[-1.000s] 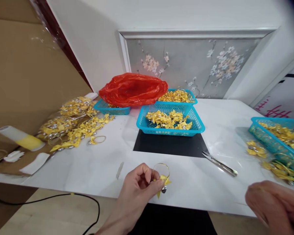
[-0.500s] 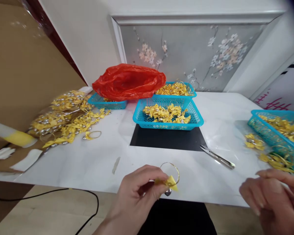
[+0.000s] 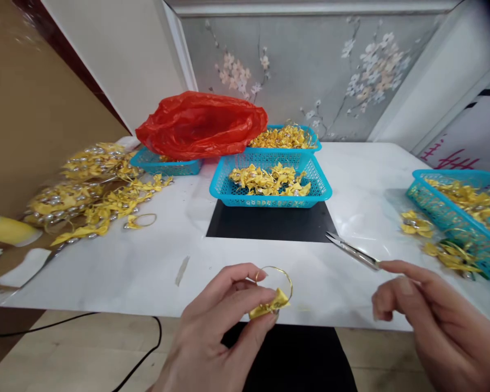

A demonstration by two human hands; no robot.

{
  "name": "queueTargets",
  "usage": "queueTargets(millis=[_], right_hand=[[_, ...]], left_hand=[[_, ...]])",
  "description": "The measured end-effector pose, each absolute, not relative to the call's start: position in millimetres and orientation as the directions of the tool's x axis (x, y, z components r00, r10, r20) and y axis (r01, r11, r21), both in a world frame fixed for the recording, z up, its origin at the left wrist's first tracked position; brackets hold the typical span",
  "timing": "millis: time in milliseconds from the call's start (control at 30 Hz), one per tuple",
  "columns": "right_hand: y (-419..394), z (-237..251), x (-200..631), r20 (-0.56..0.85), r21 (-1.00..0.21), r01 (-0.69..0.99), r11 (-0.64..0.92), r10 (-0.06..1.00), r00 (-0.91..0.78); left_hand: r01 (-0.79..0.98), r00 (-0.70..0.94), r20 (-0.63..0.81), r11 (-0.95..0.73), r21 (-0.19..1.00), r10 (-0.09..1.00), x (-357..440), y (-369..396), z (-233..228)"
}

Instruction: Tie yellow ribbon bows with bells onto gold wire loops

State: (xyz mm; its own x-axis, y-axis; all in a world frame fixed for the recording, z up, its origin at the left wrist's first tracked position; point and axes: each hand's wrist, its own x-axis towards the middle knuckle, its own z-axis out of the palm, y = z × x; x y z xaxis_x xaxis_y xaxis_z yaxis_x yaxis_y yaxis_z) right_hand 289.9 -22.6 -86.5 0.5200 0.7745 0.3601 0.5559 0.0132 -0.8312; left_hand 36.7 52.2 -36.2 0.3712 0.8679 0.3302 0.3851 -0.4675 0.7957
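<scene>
My left hand [image 3: 232, 321] is closed on a thin gold hoop with a yellow ribbon bow [image 3: 281, 298], just above the table's front edge. Thumb and fingertips pinch the bow, and the hoop stands up beyond them. On the right, my right hand [image 3: 424, 310] has its index finger stretched out and the other fingers loosely bent, with nothing held. That index fingertip is at the rear end of a slim silver tool [image 3: 353, 251] with two narrow tips, which lies on the table; I cannot tell if they touch.
A blue basket [image 3: 269, 202] of bows stands on a black mat [image 3: 265, 226]. Behind are another blue basket [image 3: 316, 142] and a red plastic bag [image 3: 200, 125]. Yellow bows [image 3: 106, 212] pile up at left. A blue basket [image 3: 453, 188] sits at right, loose bows [image 3: 449, 256] beside it.
My right hand has come leftward and its index finger has reached the silver tool's end. The left fingers have shifted on the bow, and the hoop has turned. The view has tilted down slightly.
</scene>
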Motion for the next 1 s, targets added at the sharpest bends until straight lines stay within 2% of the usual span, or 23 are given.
queueTargets(millis=[100, 367, 567, 667, 800, 900, 1000], right_hand=[[-20.2, -86.0, 294.0, 0.336, -0.796, 0.605, 0.015, 0.843, 0.421], [-19.8, -97.6, 296.1, 0.304, -0.791, 0.609, 0.055, 0.900, 0.313], [-25.8, -96.0, 294.2, 0.233, -0.846, 0.534, -0.016, 0.888, 0.395], [-33.5, -99.7, 293.8, 0.153, -0.889, 0.457, -0.023, 0.927, 0.343], [-41.2, -103.9, 292.5, 0.024, -0.914, 0.383, -0.129, 0.928, 0.371], [-36.3, -104.6, 298.5, 0.099, -0.840, 0.530, -0.119, 0.925, 0.366], [-20.5, -106.6, 312.6, 0.253, -0.647, 0.749, -0.146, 0.885, 0.391]], left_hand=[[0.373, 0.378, 0.332, -0.471, 0.799, 0.864, 36.7, 51.8, -36.3], [0.365, 0.386, 0.259, -0.405, 0.838, 0.885, 42.0, 53.5, -34.2], [0.317, 0.342, 0.343, -0.451, 0.834, 0.875, 41.7, 53.6, -36.5], [0.324, 0.327, 0.382, -0.482, 0.814, 0.865, 40.3, 56.9, -39.0], [0.334, 0.319, 0.447, -0.540, 0.772, 0.836, 39.8, 64.4, -42.4], [0.363, 0.327, 0.444, -0.545, 0.756, 0.834, 39.2, 68.0, -42.5], [0.380, 0.340, 0.420, -0.532, 0.757, 0.841, 39.0, 66.7, -40.4]])
